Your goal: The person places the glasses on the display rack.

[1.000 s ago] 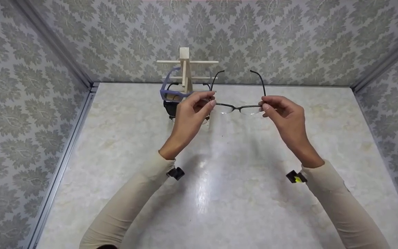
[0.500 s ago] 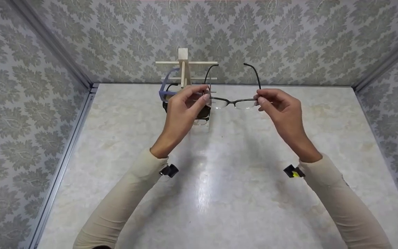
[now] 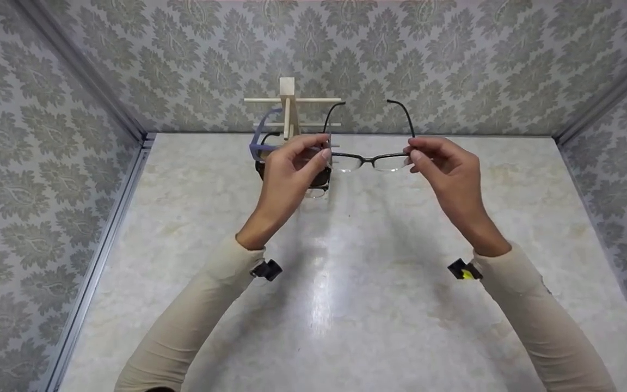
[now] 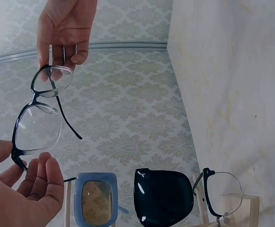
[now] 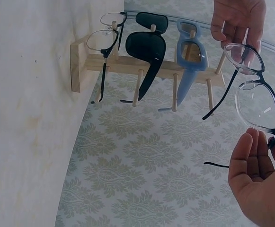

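Note:
Held up in the air is a pair of black half-rim eyeglasses (image 3: 367, 161) with clear lenses, temples unfolded toward the back wall. My left hand (image 3: 292, 171) pinches the frame's left corner between thumb and fingers. The right corner is pinched the same way by my right hand (image 3: 449, 174). Just behind and left of the glasses stands a wooden eyewear rack (image 3: 287, 87), partly covered by my left hand in the head view. On its pegs hang blue-framed sunglasses (image 5: 192, 54), black sunglasses (image 5: 146, 47) and thin dark-rimmed glasses (image 5: 102, 41), one below another.
The rack's top pegs (image 3: 319, 100) stick out sideways with no eyewear on them. A pale marbled table (image 3: 389, 305) lies below the hands. Patterned wall panels (image 3: 455, 60) enclose the back and both sides.
Over the past second both hands moved the eyeglasses slightly up and left, toward the rack. In the last half second they shifted only slightly right.

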Available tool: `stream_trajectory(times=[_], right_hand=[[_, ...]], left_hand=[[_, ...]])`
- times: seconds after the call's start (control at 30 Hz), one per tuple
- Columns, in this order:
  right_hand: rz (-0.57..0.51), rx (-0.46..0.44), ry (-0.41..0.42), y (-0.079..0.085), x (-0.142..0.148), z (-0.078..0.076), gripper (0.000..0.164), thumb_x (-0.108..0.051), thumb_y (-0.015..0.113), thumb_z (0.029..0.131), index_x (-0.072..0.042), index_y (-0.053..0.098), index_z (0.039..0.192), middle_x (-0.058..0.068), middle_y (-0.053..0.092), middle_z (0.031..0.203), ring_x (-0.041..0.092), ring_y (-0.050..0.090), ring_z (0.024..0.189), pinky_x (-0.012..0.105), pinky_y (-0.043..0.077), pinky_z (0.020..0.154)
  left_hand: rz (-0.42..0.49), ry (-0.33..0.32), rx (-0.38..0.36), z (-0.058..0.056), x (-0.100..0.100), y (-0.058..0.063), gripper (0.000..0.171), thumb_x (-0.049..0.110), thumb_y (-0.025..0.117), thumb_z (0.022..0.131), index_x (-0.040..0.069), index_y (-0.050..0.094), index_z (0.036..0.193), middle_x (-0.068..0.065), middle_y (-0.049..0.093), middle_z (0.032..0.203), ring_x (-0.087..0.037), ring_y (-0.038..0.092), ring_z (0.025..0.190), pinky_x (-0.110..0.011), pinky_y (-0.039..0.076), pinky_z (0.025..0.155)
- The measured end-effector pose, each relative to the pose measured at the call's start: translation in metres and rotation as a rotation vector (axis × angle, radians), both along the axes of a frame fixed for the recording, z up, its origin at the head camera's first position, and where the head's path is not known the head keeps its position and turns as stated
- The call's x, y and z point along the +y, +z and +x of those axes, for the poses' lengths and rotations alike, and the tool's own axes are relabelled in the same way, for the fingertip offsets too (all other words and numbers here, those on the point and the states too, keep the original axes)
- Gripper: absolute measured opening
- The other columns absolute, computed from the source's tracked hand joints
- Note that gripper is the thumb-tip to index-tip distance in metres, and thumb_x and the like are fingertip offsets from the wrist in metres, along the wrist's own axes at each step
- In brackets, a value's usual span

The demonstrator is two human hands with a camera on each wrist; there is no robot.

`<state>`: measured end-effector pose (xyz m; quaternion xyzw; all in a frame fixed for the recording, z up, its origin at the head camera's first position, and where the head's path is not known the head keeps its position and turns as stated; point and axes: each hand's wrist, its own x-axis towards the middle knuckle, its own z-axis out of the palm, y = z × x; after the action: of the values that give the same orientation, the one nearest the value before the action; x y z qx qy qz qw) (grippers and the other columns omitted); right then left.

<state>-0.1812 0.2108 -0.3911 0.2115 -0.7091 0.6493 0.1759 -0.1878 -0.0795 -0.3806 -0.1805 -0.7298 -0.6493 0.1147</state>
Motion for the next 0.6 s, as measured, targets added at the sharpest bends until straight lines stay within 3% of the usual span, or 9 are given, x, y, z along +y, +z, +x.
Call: stream_trajectory(times=[0.17, 0.33, 0.6], right_hand=[[-0.025, 0.005, 0.002, 0.000, 0.003, 0.001, 0.022, 0.000, 0.072, 0.105, 0.008, 0.076, 0.126, 0.019, 0.078, 0.113, 0.033, 0.074, 0.098, 0.030, 0.064, 0.083], [-0.027, 0.011, -0.009, 0.004, 0.004, 0.001, 0.023, 0.001, 0.071, 0.106, 0.013, 0.074, 0.125, 0.019, 0.078, 0.113, 0.028, 0.075, 0.098, 0.030, 0.064, 0.083], [-0.019, 0.035, 0.005, 0.013, -0.002, -0.001, 0.021, 0.000, 0.071, 0.106, 0.006, 0.077, 0.126, 0.019, 0.078, 0.113, 0.027, 0.075, 0.098, 0.030, 0.064, 0.083]], left_hand=[[-0.007, 0.004, -0.006, 0.000, 0.004, 0.002, 0.029, 0.007, 0.074, 0.107, -0.004, 0.076, 0.133, -0.011, 0.076, 0.121, -0.026, 0.076, 0.104, -0.033, 0.063, 0.096], [-0.024, 0.007, 0.010, 0.001, 0.005, 0.007, 0.030, 0.008, 0.073, 0.107, -0.004, 0.075, 0.135, -0.011, 0.076, 0.122, -0.021, 0.076, 0.104, -0.033, 0.063, 0.096], [-0.013, 0.014, 0.061, 0.003, -0.002, 0.019, 0.027, 0.007, 0.074, 0.107, -0.004, 0.076, 0.132, -0.013, 0.076, 0.123, -0.032, 0.076, 0.102, -0.040, 0.064, 0.094]])
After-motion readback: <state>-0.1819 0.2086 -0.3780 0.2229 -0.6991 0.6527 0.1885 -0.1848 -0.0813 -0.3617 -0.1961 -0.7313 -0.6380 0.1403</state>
